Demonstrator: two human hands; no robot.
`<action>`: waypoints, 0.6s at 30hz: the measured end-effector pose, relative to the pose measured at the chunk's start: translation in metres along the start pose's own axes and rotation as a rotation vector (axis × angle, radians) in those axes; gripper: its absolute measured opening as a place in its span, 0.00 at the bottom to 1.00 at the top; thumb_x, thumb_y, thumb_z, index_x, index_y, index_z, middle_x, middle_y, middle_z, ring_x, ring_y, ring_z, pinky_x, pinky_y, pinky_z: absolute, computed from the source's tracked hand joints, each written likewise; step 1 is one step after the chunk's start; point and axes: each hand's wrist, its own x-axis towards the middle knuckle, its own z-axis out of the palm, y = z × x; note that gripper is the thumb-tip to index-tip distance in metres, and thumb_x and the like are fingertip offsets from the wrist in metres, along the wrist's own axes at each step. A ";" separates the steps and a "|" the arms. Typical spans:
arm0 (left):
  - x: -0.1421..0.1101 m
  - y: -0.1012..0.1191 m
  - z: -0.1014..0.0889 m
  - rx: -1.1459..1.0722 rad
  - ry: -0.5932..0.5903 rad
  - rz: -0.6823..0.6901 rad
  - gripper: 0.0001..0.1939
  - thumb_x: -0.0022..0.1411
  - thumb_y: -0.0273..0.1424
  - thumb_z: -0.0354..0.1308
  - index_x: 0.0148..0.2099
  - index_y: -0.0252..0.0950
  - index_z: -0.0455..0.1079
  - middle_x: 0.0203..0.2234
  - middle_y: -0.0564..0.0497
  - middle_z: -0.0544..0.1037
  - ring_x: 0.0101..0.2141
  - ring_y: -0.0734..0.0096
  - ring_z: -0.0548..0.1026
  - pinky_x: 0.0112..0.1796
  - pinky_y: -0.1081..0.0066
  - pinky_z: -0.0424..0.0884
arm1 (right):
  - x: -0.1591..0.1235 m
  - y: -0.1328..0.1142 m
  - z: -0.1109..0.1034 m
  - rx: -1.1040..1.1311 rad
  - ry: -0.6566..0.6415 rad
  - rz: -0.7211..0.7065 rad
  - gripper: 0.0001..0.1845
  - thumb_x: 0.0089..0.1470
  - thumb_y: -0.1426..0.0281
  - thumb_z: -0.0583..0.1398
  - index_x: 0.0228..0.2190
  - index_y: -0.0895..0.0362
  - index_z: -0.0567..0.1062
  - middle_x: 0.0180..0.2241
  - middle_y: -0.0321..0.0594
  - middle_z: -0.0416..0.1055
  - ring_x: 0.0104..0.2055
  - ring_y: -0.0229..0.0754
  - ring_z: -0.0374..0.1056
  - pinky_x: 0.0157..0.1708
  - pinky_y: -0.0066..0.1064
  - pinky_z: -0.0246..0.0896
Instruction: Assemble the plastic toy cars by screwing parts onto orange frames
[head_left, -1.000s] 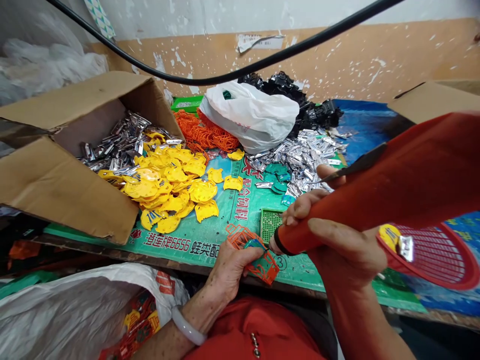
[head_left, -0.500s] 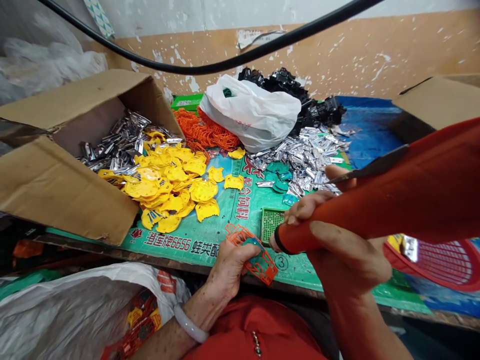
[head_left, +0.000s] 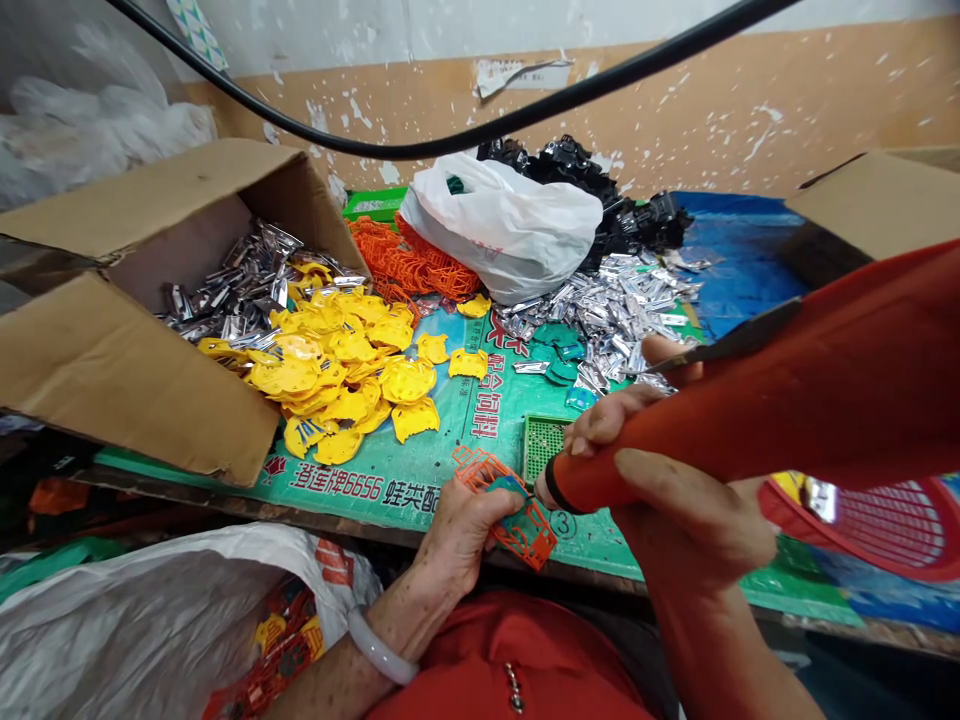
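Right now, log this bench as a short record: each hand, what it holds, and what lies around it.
Left hand: holds an orange plastic lattice piece with a teal plastic part
Right hand: grips the red plastic handle of a red mesh-headed swatter
Nearby: green perforated plastic square
Rest: open cardboard box, yellow plastic pieces, silver metal clips, white plastic bag
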 end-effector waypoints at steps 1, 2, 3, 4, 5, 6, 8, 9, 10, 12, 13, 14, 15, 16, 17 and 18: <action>0.000 -0.001 0.000 0.014 0.008 0.017 0.09 0.41 0.30 0.62 0.28 0.35 0.69 0.18 0.57 0.69 0.16 0.79 0.61 0.18 0.76 0.52 | 0.000 0.000 0.000 0.001 -0.001 0.003 0.32 0.38 0.67 0.71 0.47 0.46 0.70 0.26 0.31 0.71 0.27 0.40 0.66 0.31 0.38 0.64; 0.000 -0.001 0.000 0.028 0.012 0.033 0.08 0.41 0.30 0.61 0.28 0.35 0.69 0.18 0.57 0.69 0.16 0.80 0.61 0.17 0.76 0.52 | 0.000 -0.001 0.000 0.001 -0.003 0.003 0.32 0.38 0.67 0.71 0.47 0.46 0.70 0.26 0.31 0.71 0.27 0.40 0.66 0.31 0.38 0.64; 0.000 -0.002 0.000 0.039 0.012 0.046 0.08 0.42 0.30 0.61 0.29 0.35 0.69 0.18 0.57 0.68 0.16 0.80 0.60 0.17 0.76 0.52 | 0.000 -0.001 0.000 0.001 -0.005 0.000 0.32 0.38 0.67 0.71 0.47 0.47 0.70 0.26 0.31 0.71 0.27 0.40 0.66 0.32 0.37 0.64; 0.000 -0.002 0.000 0.046 0.008 0.055 0.08 0.42 0.29 0.61 0.29 0.35 0.70 0.18 0.57 0.69 0.16 0.80 0.60 0.17 0.76 0.52 | 0.001 -0.001 0.000 0.001 -0.008 -0.006 0.31 0.38 0.67 0.71 0.46 0.47 0.70 0.26 0.31 0.71 0.27 0.39 0.66 0.32 0.37 0.64; 0.001 -0.002 -0.001 0.050 0.003 0.061 0.08 0.43 0.29 0.60 0.30 0.35 0.70 0.19 0.57 0.68 0.16 0.80 0.60 0.17 0.77 0.51 | 0.001 -0.001 -0.001 0.000 -0.013 -0.009 0.31 0.39 0.67 0.71 0.46 0.47 0.70 0.26 0.31 0.71 0.27 0.39 0.66 0.32 0.37 0.64; 0.001 -0.002 -0.001 0.053 0.001 0.065 0.08 0.43 0.29 0.60 0.30 0.35 0.70 0.18 0.57 0.68 0.16 0.80 0.60 0.16 0.77 0.51 | 0.001 -0.001 -0.001 -0.001 -0.019 -0.010 0.30 0.39 0.67 0.71 0.46 0.47 0.70 0.26 0.31 0.71 0.27 0.39 0.66 0.32 0.37 0.64; 0.001 -0.002 -0.001 0.055 0.001 0.067 0.07 0.43 0.29 0.61 0.29 0.34 0.69 0.17 0.58 0.66 0.15 0.81 0.58 0.15 0.77 0.48 | 0.000 -0.002 -0.002 -0.001 -0.030 -0.003 0.30 0.39 0.67 0.71 0.46 0.47 0.70 0.26 0.30 0.71 0.27 0.39 0.66 0.32 0.37 0.64; 0.001 -0.002 -0.001 0.050 0.001 0.065 0.07 0.43 0.30 0.61 0.28 0.34 0.69 0.17 0.58 0.66 0.15 0.81 0.57 0.15 0.77 0.47 | 0.000 -0.002 -0.003 -0.002 -0.032 0.000 0.30 0.39 0.67 0.71 0.46 0.46 0.70 0.26 0.30 0.71 0.27 0.39 0.66 0.31 0.37 0.64; 0.001 -0.001 -0.002 0.036 -0.004 0.057 0.07 0.44 0.30 0.62 0.28 0.34 0.69 0.17 0.58 0.65 0.14 0.82 0.57 0.15 0.77 0.47 | 0.000 -0.002 -0.003 -0.007 -0.033 0.001 0.31 0.39 0.67 0.71 0.46 0.46 0.70 0.26 0.30 0.71 0.27 0.40 0.66 0.32 0.37 0.64; 0.001 0.000 -0.002 -0.005 -0.020 0.039 0.09 0.44 0.31 0.62 0.29 0.34 0.69 0.17 0.58 0.66 0.15 0.82 0.57 0.15 0.78 0.47 | 0.000 -0.003 -0.003 -0.018 -0.028 -0.008 0.31 0.39 0.67 0.71 0.47 0.46 0.70 0.26 0.31 0.71 0.27 0.40 0.67 0.32 0.38 0.65; 0.001 0.000 -0.002 -0.026 -0.027 0.030 0.09 0.44 0.31 0.63 0.30 0.34 0.70 0.18 0.58 0.67 0.15 0.82 0.58 0.15 0.78 0.47 | 0.000 -0.003 -0.003 -0.024 -0.025 -0.012 0.31 0.39 0.66 0.71 0.47 0.46 0.70 0.26 0.31 0.71 0.27 0.40 0.67 0.32 0.37 0.65; 0.001 0.000 -0.003 -0.044 -0.033 0.023 0.10 0.44 0.31 0.63 0.31 0.34 0.70 0.18 0.58 0.67 0.15 0.82 0.58 0.15 0.78 0.48 | 0.000 -0.003 -0.002 -0.026 -0.023 -0.014 0.32 0.39 0.66 0.71 0.47 0.46 0.70 0.26 0.31 0.71 0.27 0.40 0.67 0.32 0.37 0.65; 0.001 0.000 -0.003 -0.057 -0.038 0.017 0.10 0.44 0.31 0.63 0.32 0.33 0.70 0.18 0.57 0.67 0.15 0.82 0.59 0.15 0.78 0.48 | 0.000 -0.003 -0.002 -0.026 -0.022 -0.015 0.32 0.39 0.66 0.71 0.48 0.46 0.70 0.26 0.31 0.71 0.27 0.39 0.67 0.31 0.37 0.65; 0.000 0.000 -0.003 -0.065 -0.043 0.013 0.10 0.44 0.31 0.63 0.32 0.33 0.70 0.18 0.57 0.68 0.15 0.82 0.59 0.15 0.78 0.48 | 0.000 -0.003 -0.001 -0.026 -0.018 -0.014 0.32 0.39 0.66 0.71 0.48 0.47 0.70 0.26 0.31 0.71 0.26 0.39 0.67 0.31 0.37 0.65; 0.000 0.000 -0.004 -0.071 -0.048 0.010 0.10 0.44 0.30 0.63 0.32 0.33 0.70 0.18 0.57 0.68 0.15 0.82 0.60 0.15 0.79 0.48 | 0.000 -0.003 -0.001 -0.025 -0.017 -0.015 0.32 0.39 0.66 0.71 0.48 0.47 0.70 0.26 0.31 0.71 0.26 0.39 0.67 0.31 0.37 0.65; 0.000 0.000 -0.004 -0.075 -0.053 0.008 0.10 0.44 0.30 0.63 0.31 0.33 0.70 0.18 0.57 0.68 0.15 0.82 0.60 0.15 0.79 0.48 | 0.000 -0.003 -0.001 -0.024 -0.015 -0.014 0.32 0.39 0.66 0.71 0.47 0.47 0.70 0.26 0.31 0.71 0.26 0.39 0.68 0.31 0.37 0.65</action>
